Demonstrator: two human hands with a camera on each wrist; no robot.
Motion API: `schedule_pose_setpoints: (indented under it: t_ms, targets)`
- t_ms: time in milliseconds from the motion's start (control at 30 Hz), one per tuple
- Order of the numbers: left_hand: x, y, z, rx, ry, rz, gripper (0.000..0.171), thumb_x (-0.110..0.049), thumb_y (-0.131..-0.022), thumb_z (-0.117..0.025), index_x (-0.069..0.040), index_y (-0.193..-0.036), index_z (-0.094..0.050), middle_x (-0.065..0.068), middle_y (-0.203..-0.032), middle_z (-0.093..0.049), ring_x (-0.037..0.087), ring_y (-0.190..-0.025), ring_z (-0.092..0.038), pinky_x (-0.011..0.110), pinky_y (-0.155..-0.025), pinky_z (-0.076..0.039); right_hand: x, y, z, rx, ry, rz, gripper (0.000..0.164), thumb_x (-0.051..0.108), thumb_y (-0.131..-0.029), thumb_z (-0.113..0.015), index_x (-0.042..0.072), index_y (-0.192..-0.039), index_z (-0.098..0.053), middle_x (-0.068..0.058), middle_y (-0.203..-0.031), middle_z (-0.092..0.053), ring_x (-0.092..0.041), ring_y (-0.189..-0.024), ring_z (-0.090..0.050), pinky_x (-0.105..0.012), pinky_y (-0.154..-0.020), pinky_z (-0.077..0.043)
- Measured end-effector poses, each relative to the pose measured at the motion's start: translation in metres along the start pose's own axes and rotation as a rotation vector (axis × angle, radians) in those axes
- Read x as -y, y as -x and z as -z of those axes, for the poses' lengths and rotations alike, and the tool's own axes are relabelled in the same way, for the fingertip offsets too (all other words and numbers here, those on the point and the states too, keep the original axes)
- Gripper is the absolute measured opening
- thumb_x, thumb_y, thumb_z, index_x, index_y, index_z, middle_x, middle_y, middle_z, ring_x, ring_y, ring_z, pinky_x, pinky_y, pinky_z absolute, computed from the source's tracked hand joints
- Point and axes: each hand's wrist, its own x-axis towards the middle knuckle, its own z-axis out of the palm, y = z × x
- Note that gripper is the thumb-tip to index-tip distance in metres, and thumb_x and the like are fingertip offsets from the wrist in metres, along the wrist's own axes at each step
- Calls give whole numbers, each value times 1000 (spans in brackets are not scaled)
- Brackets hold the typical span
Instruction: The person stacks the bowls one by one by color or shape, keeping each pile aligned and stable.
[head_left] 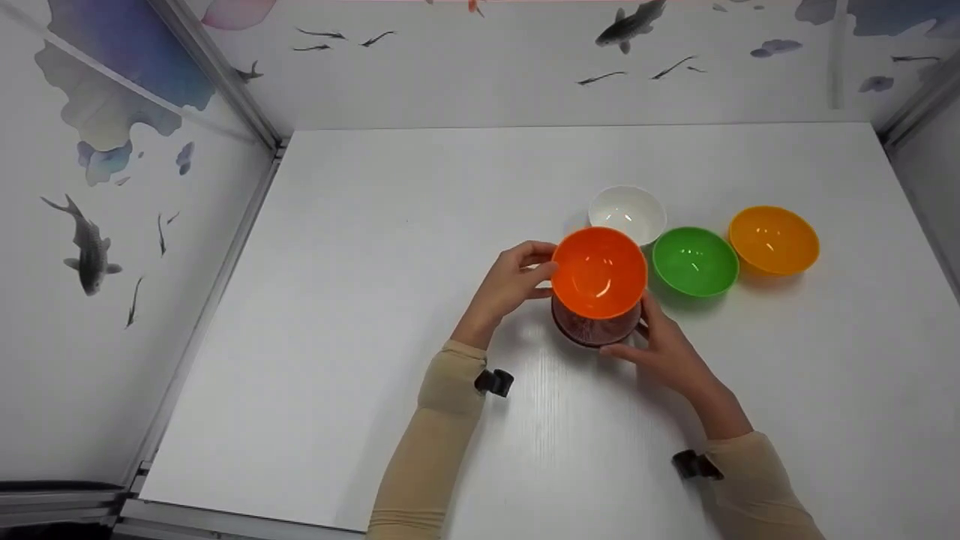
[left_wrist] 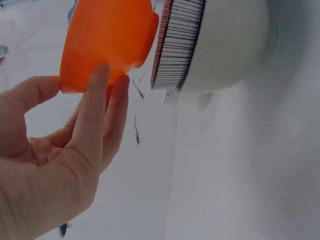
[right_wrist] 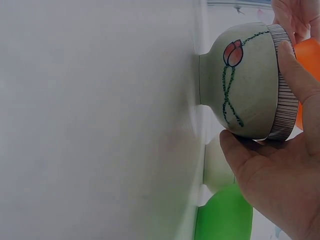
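An orange bowl is held by its left side in my left hand, above a larger patterned bowl. In the left wrist view the thumb is at the rim of the orange bowl and the fingers lie along its outside. Below it stands the patterned bowl, pale outside with a striped band and a painted red tulip; the orange bowl hides much of its dark reddish inside. My right hand grips this bowl at its right side, thumb at the striped band.
Behind the orange bowl is a white bowl. A green bowl and a yellow-orange bowl stand side by side to the right. White panels with painted fish border the white table at the back and left.
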Motion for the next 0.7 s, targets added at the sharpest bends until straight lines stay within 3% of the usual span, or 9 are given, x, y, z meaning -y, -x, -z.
schedule_pose_setpoints:
  t_ms: [133, 300, 700]
  targets:
    - [0, 0, -5, -8, -56, 10, 35, -16, -101, -58, -3, -133, -58, 15, -131, -63, 25, -110, -70, 32, -85, -62, 0, 0, 0, -1, 0, 3, 112, 25, -80, -85, 28, -161, -7, -8, -165, -25, -36, -151, -27, -61, -118, -32]
    - [1, 0, -11, -4, -120, 18, 34, -15, -101, -58, -5, -133, -59, 14, -128, -65, 23, -110, -69, 30, -84, -62, 0, 0, 0, -6, -16, 16, 111, 23, -79, -85, 25, -161, -9, -8, -163, -29, -35, -150, -29, -59, -117, -33]
    - [5, 0, -14, 26, -154, 24, 33, -14, -101, -58, -3, -132, -61, 14, -123, -68, 20, -103, -69, 27, -82, -62, -2, 0, 0, -17, -27, 21, 105, 21, -79, -85, 18, -159, -16, -7, -160, -35, -30, -148, -33, -57, -119, -33]
